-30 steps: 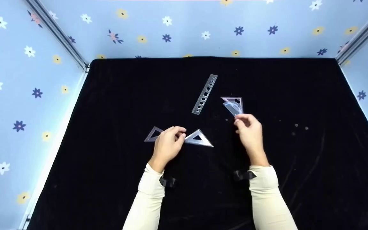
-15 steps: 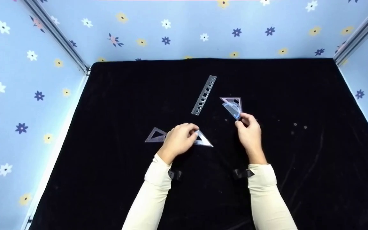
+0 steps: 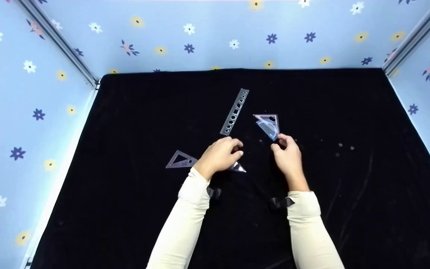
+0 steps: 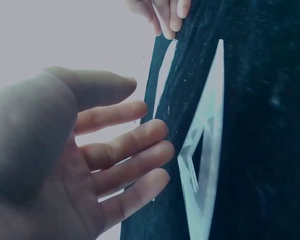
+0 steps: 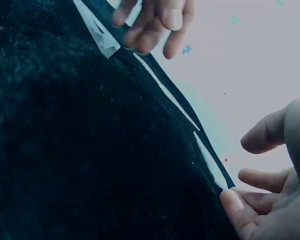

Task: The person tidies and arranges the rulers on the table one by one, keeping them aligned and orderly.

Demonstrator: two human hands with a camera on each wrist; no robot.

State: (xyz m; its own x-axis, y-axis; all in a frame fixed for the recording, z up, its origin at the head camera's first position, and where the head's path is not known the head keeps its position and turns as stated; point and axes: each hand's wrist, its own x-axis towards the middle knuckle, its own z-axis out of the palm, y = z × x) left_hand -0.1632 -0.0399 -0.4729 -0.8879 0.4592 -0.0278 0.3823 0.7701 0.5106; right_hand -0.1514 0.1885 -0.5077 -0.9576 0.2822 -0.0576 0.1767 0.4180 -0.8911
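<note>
My left hand [image 3: 220, 155] hovers over a clear set square [image 3: 239, 168], hiding most of it in the head view. Its fingers are loosely bent and hold nothing; the left wrist view shows the thumb apart from them, beside the set square [image 4: 215, 100]. Left of that hand lies another clear set square [image 3: 189, 163]. My right hand [image 3: 287, 155] is at the lower end of a small blue protractor [image 3: 266, 128], which overlaps a pink-edged set square [image 3: 263, 116]. In the right wrist view, a fingertip [image 5: 231, 200] meets the end of a clear piece, while the thumb stands away.
A clear stencil ruler [image 3: 231, 111] with cut-out shapes lies slanted beyond the hands. Black cloth [image 3: 144, 112] covers the table, with a few small specks on the right. Flowered blue panels [image 3: 215, 37] and metal posts enclose the back and sides.
My left hand has moved right and forward from between the two lower set squares to over the right one. The right hand's fingers stay by the protractor, which has shifted slightly against the set square.
</note>
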